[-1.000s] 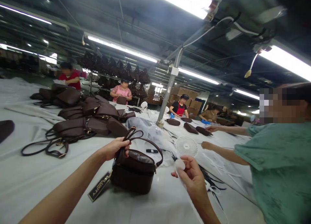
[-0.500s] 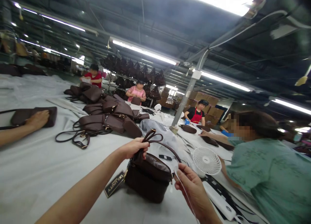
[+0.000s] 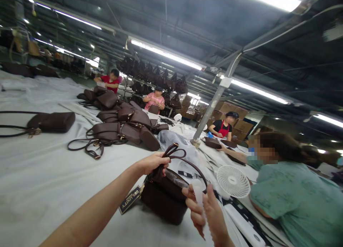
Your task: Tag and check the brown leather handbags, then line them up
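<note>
My left hand [image 3: 158, 162] is closed around the gathered strap [image 3: 175, 152] of a small dark brown handbag [image 3: 164, 200]. The bag stands tilted on the white-covered table, its top facing me in part, with clear plastic showing there. A black tag [image 3: 130, 200] lettered DELUXITY hangs at its left side. Just right of the bag is my right hand [image 3: 207, 213], slightly blurred, with a thin white strip [image 3: 198, 193] held between thumb and fingers. A loop of the strap runs down behind the right hand, and whether the fingers touch it is hidden.
Several brown bags [image 3: 125, 123] lie heaped beyond my left hand, and another bag [image 3: 52, 122] lies at left. A white fan [image 3: 233, 181] and white power strip [image 3: 245, 223] are at right. A person in green [image 3: 297, 193] sits there; others work behind the heap.
The view has swung slightly left. My right hand has turned, so the white strip shows broadside. Another person's hand has gone from the bag at left. My left hand keeps its hold.
</note>
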Demonstrator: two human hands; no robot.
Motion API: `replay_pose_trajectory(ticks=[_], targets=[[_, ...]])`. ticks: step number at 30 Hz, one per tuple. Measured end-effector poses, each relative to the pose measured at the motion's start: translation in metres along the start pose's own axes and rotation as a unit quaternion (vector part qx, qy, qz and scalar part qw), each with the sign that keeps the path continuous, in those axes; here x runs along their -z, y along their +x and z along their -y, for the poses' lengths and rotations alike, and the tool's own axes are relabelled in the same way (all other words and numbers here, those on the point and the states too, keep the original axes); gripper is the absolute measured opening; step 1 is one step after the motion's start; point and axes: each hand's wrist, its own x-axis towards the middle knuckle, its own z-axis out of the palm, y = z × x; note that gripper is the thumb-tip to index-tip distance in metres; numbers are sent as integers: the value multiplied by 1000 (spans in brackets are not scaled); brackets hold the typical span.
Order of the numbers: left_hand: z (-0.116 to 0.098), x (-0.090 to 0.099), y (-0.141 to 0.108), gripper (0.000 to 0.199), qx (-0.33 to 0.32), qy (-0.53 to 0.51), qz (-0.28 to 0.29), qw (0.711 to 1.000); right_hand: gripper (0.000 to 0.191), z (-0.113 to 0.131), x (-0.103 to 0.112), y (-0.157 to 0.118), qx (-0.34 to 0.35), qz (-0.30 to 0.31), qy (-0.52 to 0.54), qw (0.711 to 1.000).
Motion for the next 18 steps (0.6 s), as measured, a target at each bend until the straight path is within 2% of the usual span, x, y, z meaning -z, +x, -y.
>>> replay_pose_trajectory(ticks=[3, 5, 8, 10, 13, 18], targets=[[0, 1, 3, 34, -3, 16, -5, 1000, 43, 0, -3, 3, 45, -70, -154, 985], [-3, 1, 4, 30, -9, 36, -6, 999, 43, 3, -7, 10, 74, -106, -277, 952], [-11, -3, 7, 24, -32, 91, -15, 995, 50, 11, -20, 27, 46, -111, -420, 900], [-17, -6, 8, 21, -51, 135, -19, 989, 50, 16, -30, 41, 9, -110, -448, 887], [-23, -10, 8, 16, -62, 204, -14, 977, 41, 21, -42, 60, -5, -131, -427, 895], [-25, -16, 6, 21, -116, 327, 19, 938, 20, 19, -48, 85, 101, -119, -407, 900]])
